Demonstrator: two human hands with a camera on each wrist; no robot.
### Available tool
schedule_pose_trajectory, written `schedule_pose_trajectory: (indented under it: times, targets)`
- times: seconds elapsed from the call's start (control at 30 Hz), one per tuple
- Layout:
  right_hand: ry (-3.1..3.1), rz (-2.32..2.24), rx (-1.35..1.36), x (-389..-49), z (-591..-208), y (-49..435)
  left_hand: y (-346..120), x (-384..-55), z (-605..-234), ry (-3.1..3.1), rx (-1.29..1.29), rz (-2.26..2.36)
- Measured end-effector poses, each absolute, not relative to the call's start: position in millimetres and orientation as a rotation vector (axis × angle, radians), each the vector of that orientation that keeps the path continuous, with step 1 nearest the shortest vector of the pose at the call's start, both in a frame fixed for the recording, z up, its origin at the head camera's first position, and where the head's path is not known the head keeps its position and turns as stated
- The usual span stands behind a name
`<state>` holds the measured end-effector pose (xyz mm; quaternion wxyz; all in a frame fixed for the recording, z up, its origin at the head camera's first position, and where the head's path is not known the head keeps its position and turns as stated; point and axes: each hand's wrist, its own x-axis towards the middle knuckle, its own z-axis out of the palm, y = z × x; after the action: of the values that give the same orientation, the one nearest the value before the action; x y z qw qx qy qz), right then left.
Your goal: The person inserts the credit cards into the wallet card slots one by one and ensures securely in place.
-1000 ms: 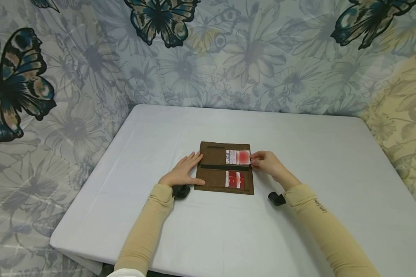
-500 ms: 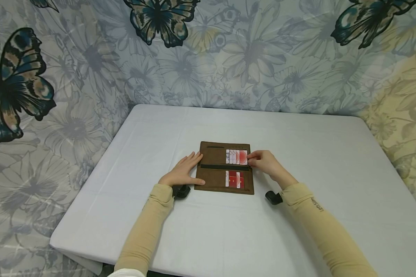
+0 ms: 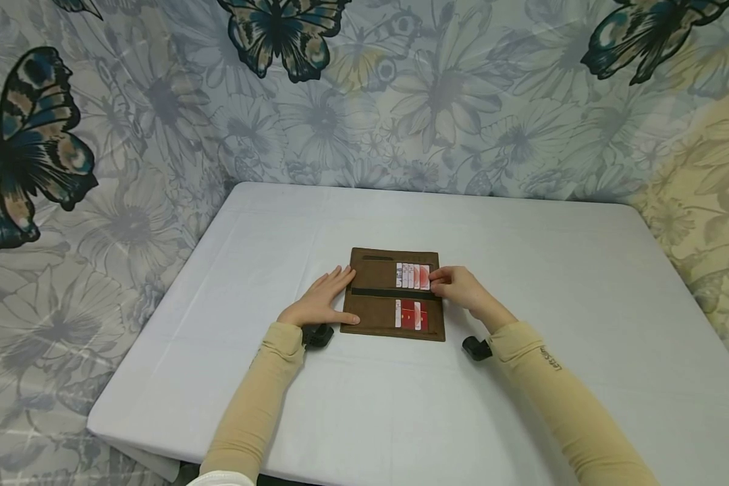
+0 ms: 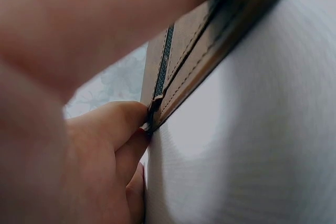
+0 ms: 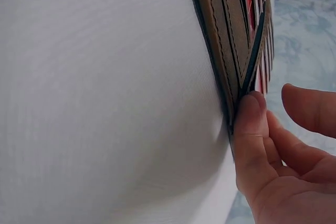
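Observation:
A brown wallet (image 3: 373,273) lies unfolded on the white table, a dark zipped strip across its middle. Several overlapping cards (image 3: 408,275) stand in the upper half's slots; red and white cards (image 3: 408,315) sit in the lower half. My left hand (image 3: 318,300) rests spread on the wallet's left edge, fingertips above and thumb below. My right hand (image 3: 462,289) holds the outermost pink-and-white card (image 3: 424,276) at its right edge. In the right wrist view the thumb (image 5: 251,114) is against the wallet's edge; the exact fingertip contact on the card is hidden.
The white-covered table (image 3: 364,405) spreads around the wallet. A patterned cloth with flowers and butterflies (image 3: 282,37) hangs behind and along the sides. A black wrist camera (image 3: 476,347) sits beneath each wrist.
My right hand has moved slightly left, and the outermost upper card has slid left with it, deeper into its slot. My left hand and the wallet have stayed put.

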<state>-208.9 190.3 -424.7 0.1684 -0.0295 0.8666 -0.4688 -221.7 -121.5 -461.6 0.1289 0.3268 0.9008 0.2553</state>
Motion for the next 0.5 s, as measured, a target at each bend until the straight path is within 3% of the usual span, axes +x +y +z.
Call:
schedule_pose_trajectory:
  times: [0.5]
  targets:
    - [2.457, -1.307, -0.172, -209.1, -425.0, 188.5, -120.6, -222.1, -462.3, 2.610, 0.940, 0.741]
